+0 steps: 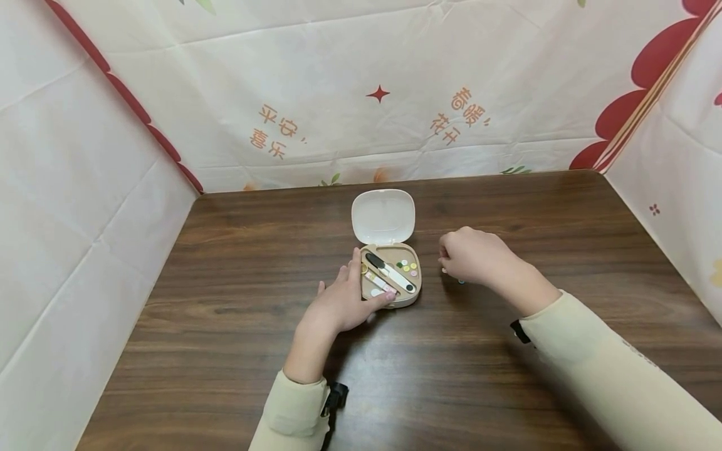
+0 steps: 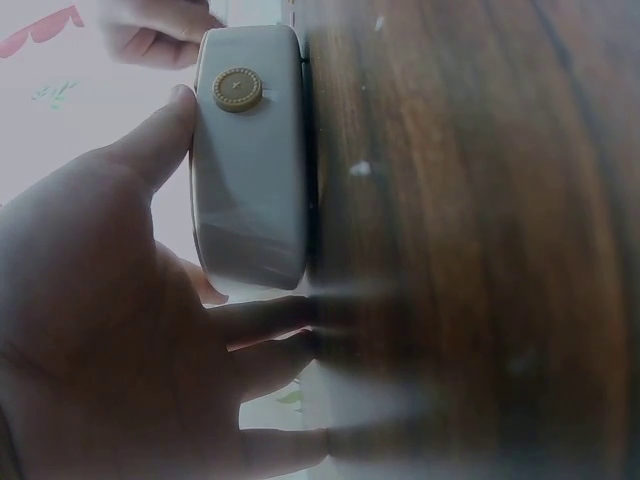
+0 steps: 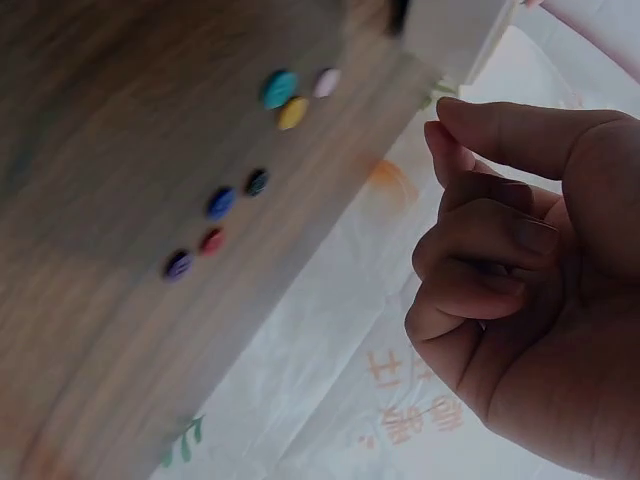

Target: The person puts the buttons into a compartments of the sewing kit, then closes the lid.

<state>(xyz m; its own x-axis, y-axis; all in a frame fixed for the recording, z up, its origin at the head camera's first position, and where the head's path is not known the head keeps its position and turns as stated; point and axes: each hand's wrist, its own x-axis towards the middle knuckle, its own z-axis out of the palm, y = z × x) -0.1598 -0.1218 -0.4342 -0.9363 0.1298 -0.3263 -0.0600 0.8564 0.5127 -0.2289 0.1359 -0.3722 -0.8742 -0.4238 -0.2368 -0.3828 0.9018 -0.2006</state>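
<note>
A sewing kit case [image 1: 408, 299] lies open on the table, its white lid [image 1: 383, 216] tilted up behind. Inside are a pair of black-and-white thread snips [image 1: 390, 272], a patterned strip [image 1: 379, 280] and several small buttons [image 1: 413, 266]. My left hand [image 1: 336, 305] braces the case's front left corner with extended fingers, thumb on the front rim. A round tan clasp [image 2: 238, 90] marks the case's front. Right of the case, my right hand [image 1: 479, 255] hovers with curled fingers, thumb and index tips together; nothing visible shows between them.
Several loose buttons lie on the table near the right hand, among them a teal button [image 3: 279, 89], a yellow button [image 3: 292, 113], a blue button [image 3: 221, 203] and a purple button [image 3: 178, 265]. A printed white cloth [image 1: 338, 94] hangs behind the brown wooden table [image 1: 237, 269].
</note>
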